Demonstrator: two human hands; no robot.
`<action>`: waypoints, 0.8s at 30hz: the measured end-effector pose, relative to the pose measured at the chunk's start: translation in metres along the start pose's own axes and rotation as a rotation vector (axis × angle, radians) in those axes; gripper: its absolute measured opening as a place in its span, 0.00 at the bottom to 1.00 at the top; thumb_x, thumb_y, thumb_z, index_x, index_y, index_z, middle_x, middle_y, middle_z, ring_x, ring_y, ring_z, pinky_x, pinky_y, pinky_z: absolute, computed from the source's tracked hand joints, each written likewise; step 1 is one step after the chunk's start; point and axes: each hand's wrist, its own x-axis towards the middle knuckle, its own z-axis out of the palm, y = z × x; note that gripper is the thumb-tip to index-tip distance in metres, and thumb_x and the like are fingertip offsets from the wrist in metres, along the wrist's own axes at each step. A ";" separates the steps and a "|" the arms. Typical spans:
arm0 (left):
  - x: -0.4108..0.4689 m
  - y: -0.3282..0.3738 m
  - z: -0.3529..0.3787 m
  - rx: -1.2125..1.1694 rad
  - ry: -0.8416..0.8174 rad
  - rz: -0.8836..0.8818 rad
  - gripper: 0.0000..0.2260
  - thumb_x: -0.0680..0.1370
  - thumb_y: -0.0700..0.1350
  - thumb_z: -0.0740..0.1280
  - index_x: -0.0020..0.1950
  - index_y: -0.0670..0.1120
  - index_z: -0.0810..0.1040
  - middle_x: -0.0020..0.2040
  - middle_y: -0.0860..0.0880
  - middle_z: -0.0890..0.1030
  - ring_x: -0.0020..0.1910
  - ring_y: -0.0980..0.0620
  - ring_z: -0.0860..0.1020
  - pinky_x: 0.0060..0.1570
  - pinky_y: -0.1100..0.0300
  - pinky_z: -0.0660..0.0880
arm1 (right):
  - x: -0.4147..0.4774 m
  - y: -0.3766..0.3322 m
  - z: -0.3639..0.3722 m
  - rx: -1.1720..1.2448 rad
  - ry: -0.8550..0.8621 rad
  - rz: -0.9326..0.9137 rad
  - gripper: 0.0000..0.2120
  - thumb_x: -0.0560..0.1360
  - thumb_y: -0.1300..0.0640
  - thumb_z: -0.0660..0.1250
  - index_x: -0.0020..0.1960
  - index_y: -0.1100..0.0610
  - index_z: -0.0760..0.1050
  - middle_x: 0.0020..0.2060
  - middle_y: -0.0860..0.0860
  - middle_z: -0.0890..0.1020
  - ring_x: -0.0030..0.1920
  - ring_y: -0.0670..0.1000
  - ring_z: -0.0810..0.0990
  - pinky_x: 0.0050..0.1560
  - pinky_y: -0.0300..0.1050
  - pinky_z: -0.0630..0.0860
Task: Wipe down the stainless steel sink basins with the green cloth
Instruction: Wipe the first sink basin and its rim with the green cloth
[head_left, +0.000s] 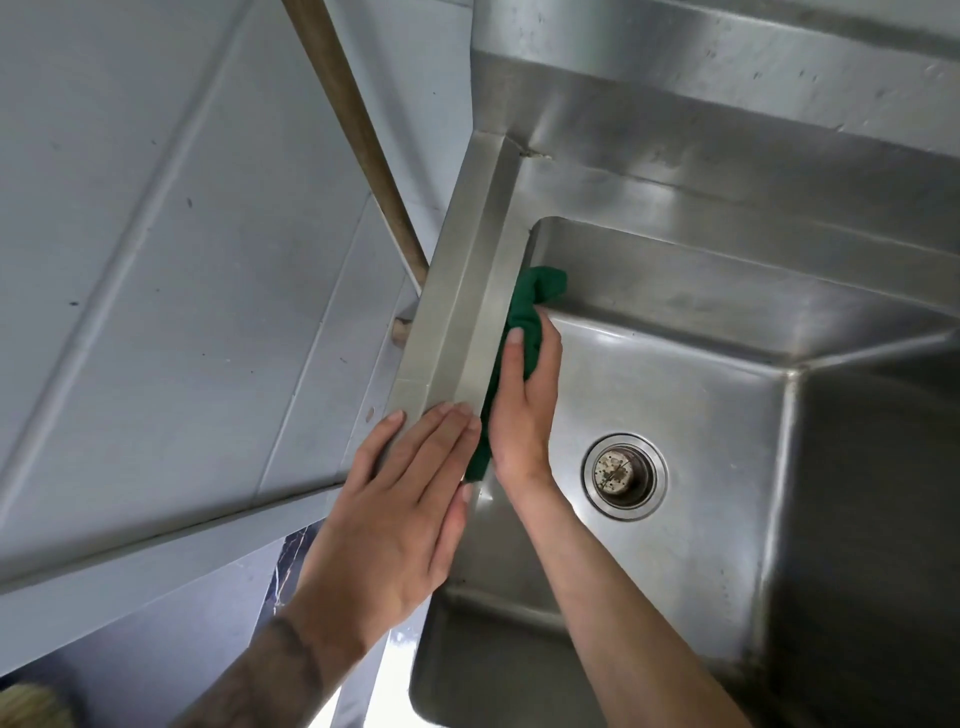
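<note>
A stainless steel sink basin (701, 415) fills the right of the view, with a round drain (625, 476) in its floor. My right hand (524, 405) reaches into the basin and presses a dark green cloth (530, 304) flat against the left inner wall, fingers straight along it. The cloth bunches near the basin's back left corner and a strip of it hangs below my palm. My left hand (405, 499) rests flat, fingers straight, on the sink's raised left rim (457, 312).
A grey panelled wall (182, 260) stands to the left of the sink. A wooden pole (358, 130) leans between wall and sink rim. The steel backsplash (727, 78) rises behind the basin.
</note>
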 end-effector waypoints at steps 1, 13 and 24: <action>0.000 0.000 0.000 -0.003 0.002 0.002 0.23 0.87 0.48 0.56 0.79 0.40 0.73 0.78 0.44 0.74 0.78 0.46 0.72 0.79 0.43 0.63 | 0.004 0.009 0.001 -0.048 0.009 0.007 0.15 0.87 0.50 0.58 0.73 0.42 0.69 0.66 0.44 0.75 0.69 0.40 0.73 0.72 0.39 0.69; 0.001 -0.001 -0.001 0.007 -0.015 0.002 0.23 0.87 0.48 0.53 0.79 0.40 0.73 0.78 0.43 0.75 0.78 0.45 0.73 0.80 0.43 0.61 | -0.050 0.008 -0.007 0.004 -0.024 0.125 0.17 0.88 0.50 0.57 0.76 0.46 0.69 0.67 0.40 0.73 0.71 0.39 0.72 0.73 0.41 0.68; 0.001 -0.001 0.000 0.014 -0.024 0.002 0.23 0.88 0.48 0.54 0.79 0.40 0.73 0.78 0.42 0.75 0.78 0.44 0.73 0.80 0.43 0.61 | -0.048 0.026 -0.006 -0.072 -0.009 0.263 0.17 0.88 0.50 0.57 0.76 0.45 0.69 0.64 0.45 0.74 0.65 0.36 0.74 0.72 0.43 0.69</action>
